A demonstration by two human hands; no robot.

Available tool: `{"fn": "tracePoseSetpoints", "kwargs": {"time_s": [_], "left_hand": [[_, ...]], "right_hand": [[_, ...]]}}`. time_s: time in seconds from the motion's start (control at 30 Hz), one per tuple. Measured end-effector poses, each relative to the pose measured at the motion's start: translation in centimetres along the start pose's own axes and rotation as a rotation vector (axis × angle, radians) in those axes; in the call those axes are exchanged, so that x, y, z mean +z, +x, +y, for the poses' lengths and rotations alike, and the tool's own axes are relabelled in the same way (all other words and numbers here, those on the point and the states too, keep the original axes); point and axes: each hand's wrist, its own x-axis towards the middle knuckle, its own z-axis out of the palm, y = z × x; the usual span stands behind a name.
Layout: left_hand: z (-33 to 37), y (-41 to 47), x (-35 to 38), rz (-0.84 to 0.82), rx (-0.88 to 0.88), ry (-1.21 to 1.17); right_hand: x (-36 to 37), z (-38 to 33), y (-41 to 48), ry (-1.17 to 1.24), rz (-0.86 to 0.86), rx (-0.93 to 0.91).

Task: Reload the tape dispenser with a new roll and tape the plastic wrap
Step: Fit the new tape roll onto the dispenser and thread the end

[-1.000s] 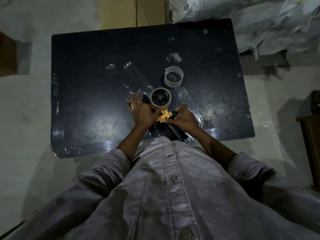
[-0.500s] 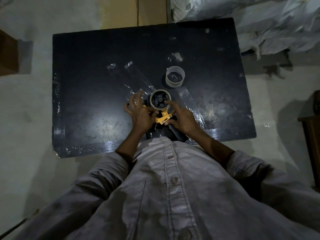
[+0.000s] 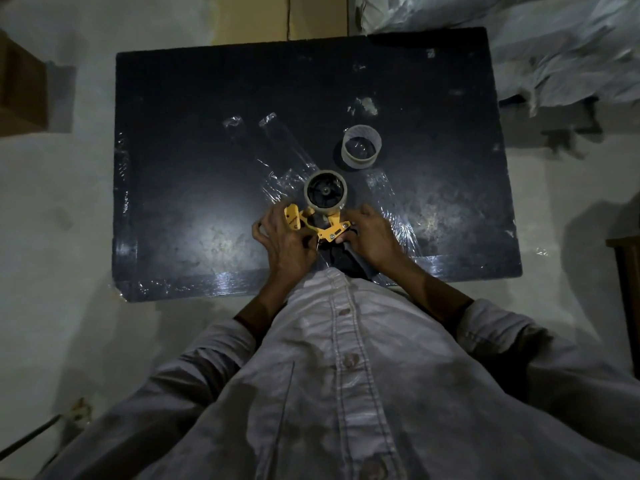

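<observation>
A yellow tape dispenser (image 3: pixel 325 226) lies on the black board (image 3: pixel 194 161) near its front edge, with a tape roll (image 3: pixel 325 192) mounted on its black hub. My left hand (image 3: pixel 282 239) grips the dispenser's yellow left end, fingers curled round it. My right hand (image 3: pixel 369 233) holds the right side of the yellow frame and the black handle below it. Clear plastic wrap (image 3: pixel 287 157) lies flat and wrinkled on the board, running from the upper left down under the dispenser and to the right. An empty cardboard tape core (image 3: pixel 361 150) stands just beyond the roll.
Crumpled pale plastic sheeting (image 3: pixel 540 46) is piled at the top right. A brown box (image 3: pixel 20 95) sits at the left edge and a wooden piece (image 3: pixel 628 271) at the right. Pale floor surrounds the board.
My left hand has shifted from spread fingers beside the roll to gripping the dispenser's yellow end. My right hand has drawn back from the roll to the frame's right side.
</observation>
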Motion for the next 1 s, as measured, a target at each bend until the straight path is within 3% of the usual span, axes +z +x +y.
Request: {"fn": "tracePoseSetpoints", "kwargs": {"time_s": [0.17, 0.37, 0.6, 1.0], "left_hand": [[0.2, 1.8, -0.3, 0.052, -0.048, -0.049], [0.6, 4.1, -0.2, -0.194, -0.191, -0.124], [2.7, 6.5, -0.6, -0.387, -0.274, 0.063], [1.9, 6.2, 0.8, -0.340, -0.292, 0.021]], "right_hand": [[-0.2, 0.1, 0.0, 0.011, -0.010, 0.002], [-0.6, -0.4, 0.0, 0.023, -0.010, 0.010], [-0.5, -0.3, 0.2, 0.020, -0.036, 0.036], [0.2, 0.2, 0.3, 0.017, -0.020, 0.042]]}}
